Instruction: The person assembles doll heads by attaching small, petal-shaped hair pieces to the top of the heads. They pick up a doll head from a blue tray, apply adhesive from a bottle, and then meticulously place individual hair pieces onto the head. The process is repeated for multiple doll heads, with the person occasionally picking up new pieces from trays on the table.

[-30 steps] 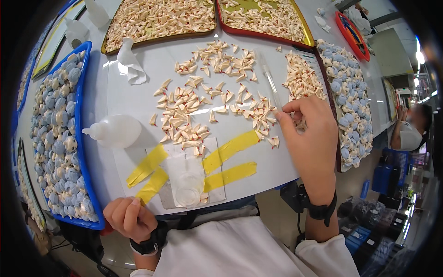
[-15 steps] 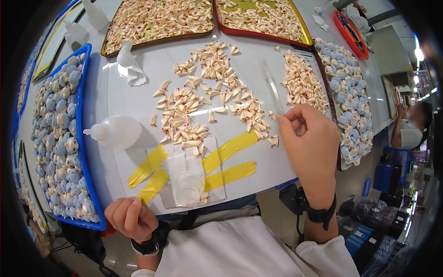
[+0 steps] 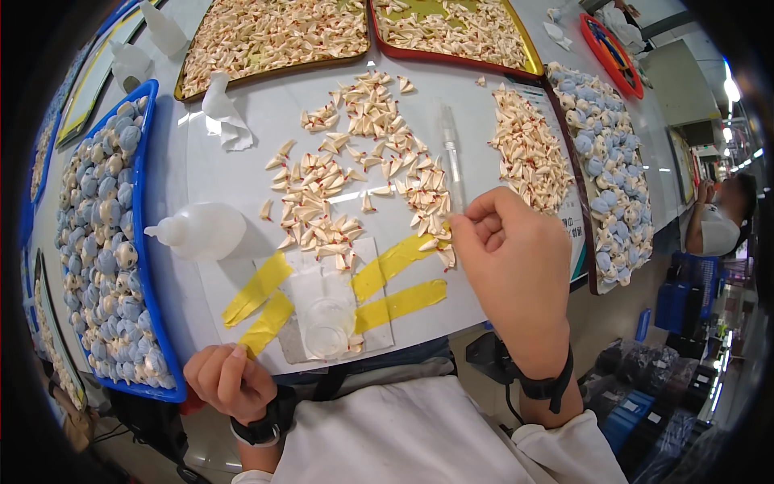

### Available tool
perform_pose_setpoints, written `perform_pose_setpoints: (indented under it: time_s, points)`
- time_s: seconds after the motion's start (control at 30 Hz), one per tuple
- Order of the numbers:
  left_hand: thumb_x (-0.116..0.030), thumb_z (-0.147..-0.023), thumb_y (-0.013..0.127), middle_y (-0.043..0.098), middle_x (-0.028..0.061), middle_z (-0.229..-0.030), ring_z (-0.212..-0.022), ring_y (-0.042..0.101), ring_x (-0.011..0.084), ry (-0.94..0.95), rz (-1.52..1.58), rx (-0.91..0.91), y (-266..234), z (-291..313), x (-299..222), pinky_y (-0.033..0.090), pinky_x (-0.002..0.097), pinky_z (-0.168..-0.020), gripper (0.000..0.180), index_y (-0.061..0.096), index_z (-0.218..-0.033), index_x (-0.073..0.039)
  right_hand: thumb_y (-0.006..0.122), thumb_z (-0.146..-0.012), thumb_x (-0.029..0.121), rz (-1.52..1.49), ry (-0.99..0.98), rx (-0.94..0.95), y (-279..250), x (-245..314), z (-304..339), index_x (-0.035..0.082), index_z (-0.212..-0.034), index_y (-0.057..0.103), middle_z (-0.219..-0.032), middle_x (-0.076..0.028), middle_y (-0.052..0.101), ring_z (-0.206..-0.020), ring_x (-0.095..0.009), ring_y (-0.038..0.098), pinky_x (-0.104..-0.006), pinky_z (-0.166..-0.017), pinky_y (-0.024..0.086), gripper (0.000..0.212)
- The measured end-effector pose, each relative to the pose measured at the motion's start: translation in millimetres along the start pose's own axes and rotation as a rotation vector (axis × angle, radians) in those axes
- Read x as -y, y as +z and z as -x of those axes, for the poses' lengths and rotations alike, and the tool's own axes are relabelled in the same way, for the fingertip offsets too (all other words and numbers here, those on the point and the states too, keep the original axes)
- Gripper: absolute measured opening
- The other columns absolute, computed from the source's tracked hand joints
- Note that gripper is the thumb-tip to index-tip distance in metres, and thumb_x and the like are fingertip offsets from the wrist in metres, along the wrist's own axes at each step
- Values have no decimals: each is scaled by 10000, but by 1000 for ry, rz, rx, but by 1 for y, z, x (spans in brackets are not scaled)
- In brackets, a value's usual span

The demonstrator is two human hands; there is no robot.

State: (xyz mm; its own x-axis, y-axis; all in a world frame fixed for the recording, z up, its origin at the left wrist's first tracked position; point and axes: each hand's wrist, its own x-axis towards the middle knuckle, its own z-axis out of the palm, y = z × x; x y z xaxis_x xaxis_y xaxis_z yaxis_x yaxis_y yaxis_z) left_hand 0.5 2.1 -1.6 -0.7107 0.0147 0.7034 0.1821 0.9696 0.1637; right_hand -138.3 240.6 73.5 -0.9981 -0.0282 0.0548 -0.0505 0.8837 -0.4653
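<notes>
My right hand [image 3: 516, 270] is closed in a pinch on the lower end of a clear, slim pen-like tube [image 3: 454, 165]. The tube stretches away from me, along the right edge of a loose pile of small cream cone-shaped pieces [image 3: 427, 194] with red tips. More of these pieces [image 3: 318, 202] are spread over the white table to the left. At the near left edge of the table rests my left hand [image 3: 230, 381], its fingers curled and nothing visible in them. Between the hands, a small clear round cup [image 3: 328, 331] stands on a taped-down pad, beside yellow tape strips [image 3: 401, 305].
A squeeze bottle [image 3: 201, 231] lies on its side by a blue tray [image 3: 153, 242] of blue-and-cream pieces. A dark tray [image 3: 584, 218] with similar pieces is at right, next to another cone pile [image 3: 528, 153]. Two metal trays [image 3: 371, 58] of cones stand at the back.
My right hand has moved left with the clear tube. The right edge of the middle cone pile has shifted left and lies closer together. My left hand has stayed in place.
</notes>
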Motion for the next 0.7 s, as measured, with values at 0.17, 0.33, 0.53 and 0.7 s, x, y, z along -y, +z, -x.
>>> perform_pose_setpoints:
  time_s: [0.17,0.33,0.53,0.7]
  points:
    - [-50,-813,496,519,66,-808,-702,502,235,-2,-15,12,2,0,-1,411,343,-625,119,499,-929,-77,609,-742,139,-16,61,10,-5,-5,-4,33,-717,563,-639,-115,605,-590,-282,596,-373,-540,453,118]
    - [-42,-812,493,522,71,-808,-705,502,239,4,-8,-1,2,-1,-2,414,344,-623,115,500,-923,-72,608,-740,128,-80,-8,-29,-20,-17,-8,35,-762,589,-631,-109,597,-566,-275,582,-365,-537,443,98]
    - [-36,-807,495,522,74,-802,-703,501,241,6,-1,2,1,-1,-1,413,345,-619,121,500,-923,-69,539,-781,52,62,-326,-159,-63,-59,-47,19,-958,570,-940,-149,582,-879,-313,563,-357,-764,435,182]
    - [-29,-795,500,519,68,-799,-698,498,236,4,-9,3,1,0,-1,405,343,-618,134,500,-922,-72,523,-781,48,184,-450,95,-75,-67,-56,47,-1092,519,-1184,-149,486,-1105,-337,450,-364,-931,360,311]
